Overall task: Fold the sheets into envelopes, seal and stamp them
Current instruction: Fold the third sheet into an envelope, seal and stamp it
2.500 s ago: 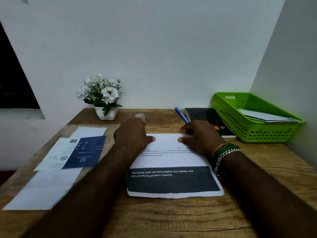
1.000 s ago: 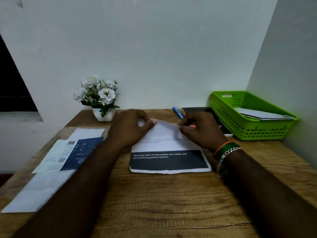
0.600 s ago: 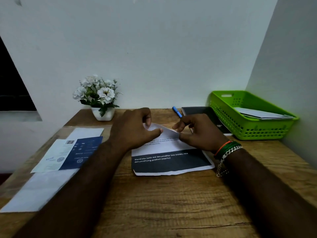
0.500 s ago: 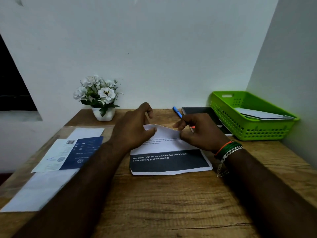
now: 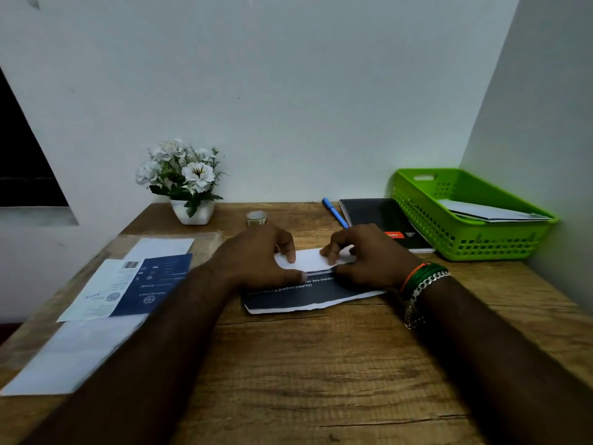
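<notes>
Mid-worktop [image 5: 321,364]: sheet [image 5: 308,297] folded over, white flap atop dark band. Left hand [image 5: 256,261] and right hand [image 5: 369,258] pinching flap. Nearby: tape [image 5: 256,217], pen [image 5: 333,211], basket [image 5: 462,242].

Bare desk [image 5: 321,374] in front, near the person. Papers [image 5: 106,303] cover the left side. Back edge blocked by flower pot [image 5: 192,211], tape roll [image 5: 256,217], pen [image 5: 335,212], notebook [image 5: 382,220]. Green basket [image 5: 465,239] fills the right corner against the wall.
</notes>
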Tool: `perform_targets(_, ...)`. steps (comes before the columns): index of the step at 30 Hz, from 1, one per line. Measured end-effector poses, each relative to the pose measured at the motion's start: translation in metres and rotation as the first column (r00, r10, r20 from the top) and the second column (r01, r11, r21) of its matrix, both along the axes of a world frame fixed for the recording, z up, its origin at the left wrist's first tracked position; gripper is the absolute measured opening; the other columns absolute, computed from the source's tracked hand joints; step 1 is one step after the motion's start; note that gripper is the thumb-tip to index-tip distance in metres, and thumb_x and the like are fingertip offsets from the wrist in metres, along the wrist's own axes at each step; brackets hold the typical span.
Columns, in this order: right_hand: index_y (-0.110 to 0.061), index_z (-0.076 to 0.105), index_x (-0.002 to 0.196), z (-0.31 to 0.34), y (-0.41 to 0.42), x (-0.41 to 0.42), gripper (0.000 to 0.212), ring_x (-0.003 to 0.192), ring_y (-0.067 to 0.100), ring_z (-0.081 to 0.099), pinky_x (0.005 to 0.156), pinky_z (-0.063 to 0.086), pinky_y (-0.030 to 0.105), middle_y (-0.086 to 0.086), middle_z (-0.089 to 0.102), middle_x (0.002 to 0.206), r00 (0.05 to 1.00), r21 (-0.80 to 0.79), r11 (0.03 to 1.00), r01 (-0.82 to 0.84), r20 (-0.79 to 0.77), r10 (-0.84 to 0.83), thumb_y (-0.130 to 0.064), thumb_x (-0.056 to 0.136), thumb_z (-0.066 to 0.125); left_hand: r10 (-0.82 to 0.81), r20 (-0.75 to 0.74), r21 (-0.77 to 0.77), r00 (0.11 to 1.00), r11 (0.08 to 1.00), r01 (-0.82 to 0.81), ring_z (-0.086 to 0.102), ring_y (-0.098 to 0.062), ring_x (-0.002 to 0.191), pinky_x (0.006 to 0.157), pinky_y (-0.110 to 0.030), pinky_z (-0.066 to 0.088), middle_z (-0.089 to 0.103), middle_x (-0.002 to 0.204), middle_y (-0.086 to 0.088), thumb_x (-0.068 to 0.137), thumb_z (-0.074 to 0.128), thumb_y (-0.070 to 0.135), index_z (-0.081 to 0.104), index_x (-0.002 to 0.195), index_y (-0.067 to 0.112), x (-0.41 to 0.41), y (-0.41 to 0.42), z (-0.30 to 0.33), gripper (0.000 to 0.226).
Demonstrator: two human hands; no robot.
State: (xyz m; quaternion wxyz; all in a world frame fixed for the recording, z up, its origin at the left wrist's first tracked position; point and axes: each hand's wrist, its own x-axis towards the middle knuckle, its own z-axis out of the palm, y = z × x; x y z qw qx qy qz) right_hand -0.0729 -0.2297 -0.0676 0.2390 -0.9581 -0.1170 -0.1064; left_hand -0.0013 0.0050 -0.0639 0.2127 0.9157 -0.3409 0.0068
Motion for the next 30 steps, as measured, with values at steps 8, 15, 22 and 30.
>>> perform_targets(8,-0.031,0.073,0.118,-0.006,0.015,-0.001,0.038,0.11,0.001,0.064,0.092,0.05,0.022,-0.015,0.073,0.117,1.0,-0.018,1.0,0.0,0.026,0.001,-0.036,0.08,0.073,-0.042,0.038,0.007,0.998,0.999,0.041,0.055,-0.009,0.106,0.091,-0.04,0.051,0.057,0.114,0.011,0.07,0.07,0.076,0.065,0.116,0.035,-0.003,-0.011,-0.013,0.061)
perform_targets(15,-0.028,0.07,0.125,-0.008,0.025,0.0,0.034,0.116,0.008,0.063,0.103,0.048,0.03,-0.01,0.071,0.125,0.999,-0.101,0.995,0.022,-0.022,-0.024,-0.029,0.091,0.064,-0.006,-0.008,-0.062,1.0,0.998,0.006,0.054,-0.008,0.103,0.088,-0.027,0.045,0.052,0.106,0.012,0.077,0.08,0.056,0.071,0.123,0.025,0.007,-0.01,-0.016,0.057)
perform_targets(22,-0.03,0.077,0.106,-0.005,0.001,0.003,0.022,0.11,0.016,0.065,0.097,0.053,0.036,-0.008,0.076,0.107,0.968,-0.125,0.961,0.248,-0.002,-0.251,-0.035,0.085,0.071,-0.016,-0.033,-0.078,0.999,0.997,0.013,0.052,-0.007,0.11,0.089,-0.022,0.039,0.056,0.116,0.009,0.077,0.083,0.049,0.069,0.119,0.028,0.01,-0.008,-0.016,0.049)
perform_targets(30,-0.029,0.07,0.123,-0.01,0.015,0.003,0.035,0.121,0.018,0.061,0.103,0.048,0.035,-0.007,0.07,0.127,0.985,-0.154,0.973,0.172,0.028,-0.169,-0.041,0.09,0.065,-0.053,-0.019,-0.032,0.998,0.998,0.053,0.049,-0.008,0.113,0.093,-0.025,0.041,0.052,0.12,0.009,0.082,0.079,0.047,0.063,0.123,0.031,0.009,-0.007,-0.016,0.047)
